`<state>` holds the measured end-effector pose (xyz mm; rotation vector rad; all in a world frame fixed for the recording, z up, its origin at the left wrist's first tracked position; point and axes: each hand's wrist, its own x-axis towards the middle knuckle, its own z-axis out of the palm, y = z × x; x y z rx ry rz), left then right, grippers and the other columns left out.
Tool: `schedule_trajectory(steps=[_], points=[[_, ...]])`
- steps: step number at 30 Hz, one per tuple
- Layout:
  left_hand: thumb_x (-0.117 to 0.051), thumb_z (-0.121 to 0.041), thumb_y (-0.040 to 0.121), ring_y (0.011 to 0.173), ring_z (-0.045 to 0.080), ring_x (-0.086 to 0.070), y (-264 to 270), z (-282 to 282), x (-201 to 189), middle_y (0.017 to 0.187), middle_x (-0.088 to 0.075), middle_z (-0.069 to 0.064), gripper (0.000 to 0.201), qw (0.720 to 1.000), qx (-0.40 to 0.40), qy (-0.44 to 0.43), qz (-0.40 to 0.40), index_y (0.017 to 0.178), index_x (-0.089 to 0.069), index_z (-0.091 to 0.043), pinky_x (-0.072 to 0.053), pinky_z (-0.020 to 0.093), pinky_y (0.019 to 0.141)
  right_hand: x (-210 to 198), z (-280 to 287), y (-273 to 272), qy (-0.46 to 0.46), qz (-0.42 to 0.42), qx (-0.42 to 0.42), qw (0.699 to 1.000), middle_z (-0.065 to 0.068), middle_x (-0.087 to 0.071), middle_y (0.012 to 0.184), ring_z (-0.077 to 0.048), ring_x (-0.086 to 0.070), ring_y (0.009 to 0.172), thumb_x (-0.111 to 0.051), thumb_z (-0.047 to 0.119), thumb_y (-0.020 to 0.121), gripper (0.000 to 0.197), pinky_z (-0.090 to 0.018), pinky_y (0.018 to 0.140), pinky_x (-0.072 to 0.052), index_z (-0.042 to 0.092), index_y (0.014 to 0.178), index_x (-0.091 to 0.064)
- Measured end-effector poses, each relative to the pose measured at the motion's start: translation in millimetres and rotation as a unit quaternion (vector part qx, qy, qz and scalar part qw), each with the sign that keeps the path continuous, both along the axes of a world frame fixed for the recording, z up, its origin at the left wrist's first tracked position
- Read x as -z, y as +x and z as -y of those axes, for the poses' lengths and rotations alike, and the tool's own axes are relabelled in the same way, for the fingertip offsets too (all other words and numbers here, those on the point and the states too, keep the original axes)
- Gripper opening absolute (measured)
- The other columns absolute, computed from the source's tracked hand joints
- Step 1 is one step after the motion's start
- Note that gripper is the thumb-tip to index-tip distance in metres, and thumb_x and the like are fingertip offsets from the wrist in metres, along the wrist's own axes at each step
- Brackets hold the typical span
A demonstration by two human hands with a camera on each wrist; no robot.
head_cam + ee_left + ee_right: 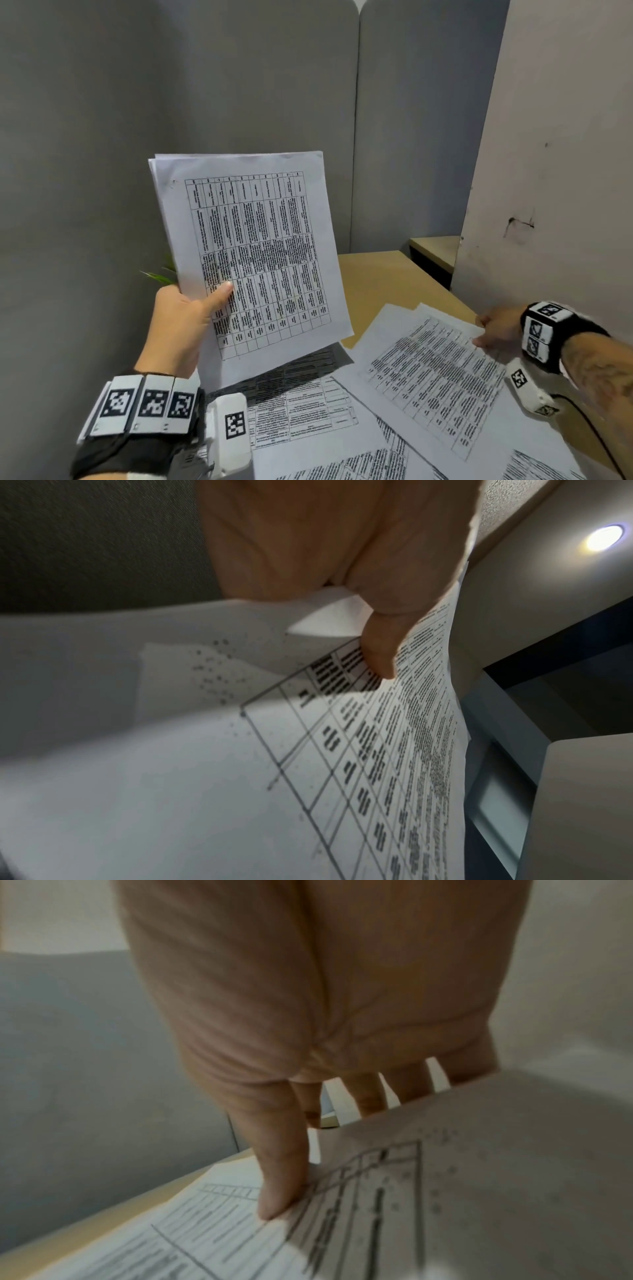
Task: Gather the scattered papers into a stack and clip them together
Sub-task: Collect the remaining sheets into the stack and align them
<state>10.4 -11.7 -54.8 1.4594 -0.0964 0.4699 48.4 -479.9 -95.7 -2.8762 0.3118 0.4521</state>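
Observation:
My left hand (191,308) holds a small stack of printed table sheets (253,253) upright above the desk, thumb (380,653) on the front and fingers behind. In the left wrist view the same held stack (240,791) fills the frame. My right hand (496,329) pinches the far right edge of a loose sheet (431,370) lying on other scattered papers (308,411). In the right wrist view the thumb (281,1177) lies on top of that sheet (479,1177) with the fingers under its edge. No clip shows in any view.
The wooden desk (387,274) is bare at the back right. Grey partition panels (239,85) close the back and left, and a white panel (548,171) stands at the right. A green plant leaf (157,275) pokes out behind the held stack. A black cable (589,428) trails from my right wrist.

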Motion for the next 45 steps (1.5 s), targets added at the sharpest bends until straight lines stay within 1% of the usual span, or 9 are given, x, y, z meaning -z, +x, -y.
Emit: schedule_trajectory(steps=[8,13,17,21,26,28,32,40,45], points=[[-0.064,0.002,0.088,0.083,0.003,-0.072,-2.5,6.2,-0.3,0.086,-0.077,-0.01,0.021,1.0,0.027,-0.006,0.013,0.096,-0.068,-0.016,-0.054,0.011,0.062,-29.4,13.1,-17.4,-0.043,0.08,0.051,0.995,0.005,-0.059,0.068,-0.014,-0.057,0.067,-0.082,0.033,0.076,0.027,-0.019,0.058,-0.043,0.02,0.068,-0.059],[-0.067,0.0,0.085,0.084,-0.002,-0.07,-3.5,1.6,-4.8,0.1,-0.071,-0.003,0.012,1.0,-0.001,-0.009,0.019,0.097,-0.065,0.001,-0.052,0.009,0.067,-110.6,-27.6,-60.2,-0.063,0.239,-0.103,0.963,0.002,-0.056,0.061,-0.017,-0.052,0.059,-0.079,0.029,0.082,0.032,-0.029,0.055,-0.036,0.012,0.065,-0.058],[-0.068,-0.005,0.086,0.091,0.007,-0.061,-14.7,2.2,-12.2,0.11,-0.063,0.021,0.023,0.999,-0.026,0.001,0.02,0.067,-0.058,0.003,-0.049,0.024,0.085,-155.1,-82.5,-125.1,-0.188,0.212,-0.25,0.926,0.002,-0.062,0.07,-0.014,-0.058,0.064,-0.071,0.043,0.086,0.033,-0.034,0.063,-0.047,0.017,0.071,-0.057],[-0.068,-0.013,0.087,0.035,-0.001,-0.039,-27.4,0.1,-20.8,0.047,-0.043,-0.015,0.049,0.999,-0.05,0.007,-0.017,0.05,-0.036,-0.01,-0.044,0.037,0.092,-145.7,-125.7,-174.0,-0.239,0.154,-0.368,0.885,0.006,-0.063,0.08,-0.009,-0.06,0.076,-0.063,0.041,0.091,0.028,-0.032,0.072,-0.053,0.019,0.076,-0.055],[-0.077,-0.036,0.066,0.061,0.015,-0.045,-10.8,-15.9,-11.1,0.052,-0.045,0.006,0.043,0.999,-0.036,-0.004,-0.017,0.06,-0.047,-0.007,-0.045,0.032,0.076,-108.7,-155.9,-206.8,-0.189,0.069,-0.483,0.852,0.001,-0.056,0.08,-0.021,-0.054,0.076,-0.049,0.033,0.088,0.018,-0.045,0.068,-0.049,0.019,0.079,-0.042],[-0.08,-0.04,0.062,0.078,0.022,-0.048,-4.8,-20.3,-7.4,0.076,-0.053,0.013,0.05,0.999,-0.024,-0.005,-0.021,0.077,-0.057,0.002,-0.045,0.031,0.073,-110.6,-161.8,-213.6,-0.153,0.061,-0.486,0.859,0.003,-0.055,0.08,-0.018,-0.053,0.074,-0.049,0.035,0.091,0.02,-0.042,0.066,-0.047,0.021,0.079,-0.042],[-0.078,-0.03,0.072,0.066,0.022,-0.042,-1.9,-18.8,-5.2,0.053,-0.035,0.0,0.045,0.999,-0.032,0.001,-0.024,0.054,-0.041,-0.012,-0.04,0.024,0.069,-120.2,-160.9,-223.3,-0.146,0.113,-0.463,0.867,0.01,-0.055,0.089,-0.012,-0.053,0.085,-0.048,0.046,0.094,0.021,-0.031,0.066,-0.045,0.028,0.084,-0.04],[-0.074,-0.019,0.083,0.057,0.02,-0.043,-10.5,-16.0,-9.8,0.055,-0.034,0.002,0.05,0.999,-0.043,-0.007,-0.024,0.051,-0.035,-0.013,-0.036,0.039,0.105,-146.4,-137.4,-209.4,0.063,0.035,-0.462,0.884,0.022,-0.068,0.094,-0.004,-0.065,0.083,-0.058,0.04,0.098,0.008,-0.028,0.075,-0.054,0.04,0.1,-0.065],[-0.073,-0.018,0.085,0.05,0.015,-0.035,-13.1,-12.3,-12.5,0.054,-0.029,0.0,0.052,0.998,-0.054,-0.004,-0.027,0.052,-0.032,-0.016,-0.038,0.039,0.105,-145.9,-130.7,-159.8,-0.076,0.04,-0.383,0.92,0.014,-0.071,0.094,-0.006,-0.065,0.083,-0.06,0.026,0.095,0.01,-0.037,0.077,-0.055,0.031,0.099,-0.067]])
